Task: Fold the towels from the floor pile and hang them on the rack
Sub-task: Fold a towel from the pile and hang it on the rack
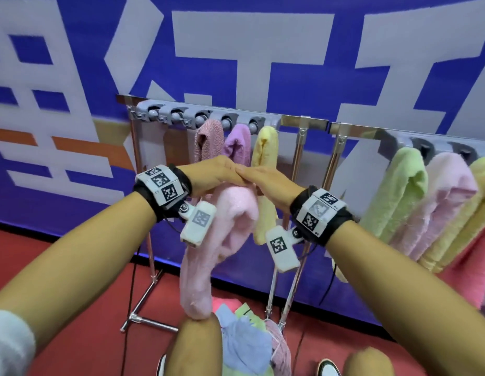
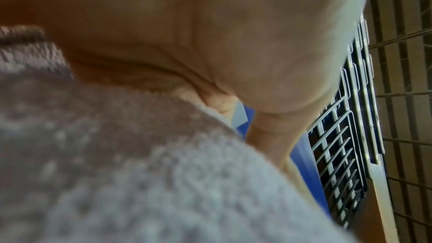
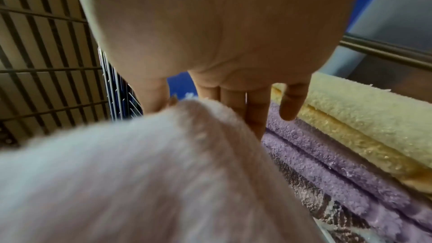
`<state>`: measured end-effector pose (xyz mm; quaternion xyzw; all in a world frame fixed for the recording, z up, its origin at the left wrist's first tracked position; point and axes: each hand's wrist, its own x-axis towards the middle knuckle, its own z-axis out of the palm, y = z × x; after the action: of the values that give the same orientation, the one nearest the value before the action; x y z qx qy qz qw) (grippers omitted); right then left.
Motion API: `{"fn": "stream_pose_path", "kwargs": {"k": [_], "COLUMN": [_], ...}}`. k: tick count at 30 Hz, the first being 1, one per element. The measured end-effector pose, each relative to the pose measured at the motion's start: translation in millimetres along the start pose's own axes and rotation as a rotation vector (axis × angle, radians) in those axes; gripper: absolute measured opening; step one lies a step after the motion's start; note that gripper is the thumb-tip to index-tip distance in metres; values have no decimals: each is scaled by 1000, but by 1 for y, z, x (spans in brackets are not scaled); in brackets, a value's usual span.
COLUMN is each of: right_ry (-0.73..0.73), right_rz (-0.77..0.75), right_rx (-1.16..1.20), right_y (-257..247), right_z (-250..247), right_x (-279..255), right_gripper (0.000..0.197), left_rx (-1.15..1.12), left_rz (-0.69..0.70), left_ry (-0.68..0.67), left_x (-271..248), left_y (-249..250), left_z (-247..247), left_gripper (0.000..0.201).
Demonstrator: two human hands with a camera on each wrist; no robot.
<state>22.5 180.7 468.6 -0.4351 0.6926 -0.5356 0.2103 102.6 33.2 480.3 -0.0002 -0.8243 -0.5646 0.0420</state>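
Observation:
A pale pink towel point(image 1: 233, 213) hangs folded from both my hands in front of the rack point(image 1: 303, 122), and its lower end reaches my knee. My left hand point(image 1: 217, 172) and right hand point(image 1: 263, 180) meet fingertip to fingertip over its top fold. In the left wrist view the towel point(image 2: 140, 173) lies under the palm of the left hand point(image 2: 210, 43). The right wrist view shows the right hand point(image 3: 222, 25) pinching the towel point(image 3: 140, 173) between thumb and straight fingers point(image 3: 256, 114). A mottled pink towel point(image 1: 208, 139), a purple towel point(image 1: 237, 142) and a yellow towel point(image 1: 264, 147) hang behind.
A second rack section on the right carries a green towel point(image 1: 398, 185), a pale pink towel point(image 1: 447, 191) and more. The floor pile point(image 1: 244, 335) lies between my knees on the red floor. Rack legs point(image 1: 143, 318) and cables run beside it. A blue banner wall stands behind.

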Motion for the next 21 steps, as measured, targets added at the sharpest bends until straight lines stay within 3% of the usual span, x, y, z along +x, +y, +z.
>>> {"fn": "stream_pose_path", "kwargs": {"k": [5, 7, 11, 13, 18, 19, 21], "right_ry": [-181, -148, -37, 3, 93, 81, 7], "right_rz": [31, 8, 29, 54, 105, 109, 128], "right_rx": [-24, 4, 82, 227, 228, 218, 228], "right_y": [4, 0, -7, -10, -12, -13, -16], "right_z": [20, 23, 16, 10, 14, 20, 34], "right_x": [17, 21, 29, 32, 55, 59, 69], "right_gripper": [108, 107, 39, 21, 16, 15, 23], "left_rx": [34, -13, -65, -98, -215, -241, -270], "left_rz": [-72, -81, -71, -60, 27, 45, 70], "left_ry": [45, 56, 120, 129, 166, 164, 170], "left_x": [-24, -31, -33, -33, -22, -20, -14], "left_y": [-23, -27, -32, -35, -29, -26, -26], "left_z": [-38, -44, -68, -81, -97, -97, -101], "left_gripper": [75, 89, 56, 48, 16, 14, 28]}}
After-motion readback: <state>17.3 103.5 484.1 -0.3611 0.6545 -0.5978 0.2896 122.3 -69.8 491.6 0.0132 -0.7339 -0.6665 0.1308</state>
